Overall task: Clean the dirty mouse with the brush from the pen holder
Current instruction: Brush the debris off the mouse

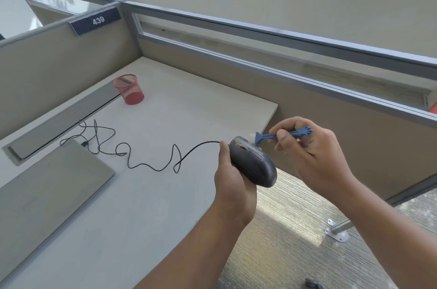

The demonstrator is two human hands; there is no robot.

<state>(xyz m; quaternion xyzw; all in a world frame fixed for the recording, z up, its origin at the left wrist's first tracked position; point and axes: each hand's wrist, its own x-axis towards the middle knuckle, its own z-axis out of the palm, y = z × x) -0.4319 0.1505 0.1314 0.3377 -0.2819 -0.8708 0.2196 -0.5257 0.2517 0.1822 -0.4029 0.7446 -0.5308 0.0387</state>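
Note:
My left hand (233, 184) grips a black wired mouse (254, 164) from below and holds it beyond the desk's right edge, over the floor. Yellowish dirt sits on the mouse's front near the buttons. My right hand (314, 153) pinches a small blue brush (267, 137), whose pale bristles touch the top of the mouse near the wheel. The mouse cable (151, 163) trails in loops to the left across the desk. A red mesh pen holder (128, 88) stands upright at the back of the desk, and I see nothing inside it.
A closed grey laptop (47, 191) lies on the left of the white desk (142, 217). A grey cable tray cover (61, 120) runs along the partition. Cubicle walls close the back and left. Carpet and a metal floor bracket (338, 229) lie to the right.

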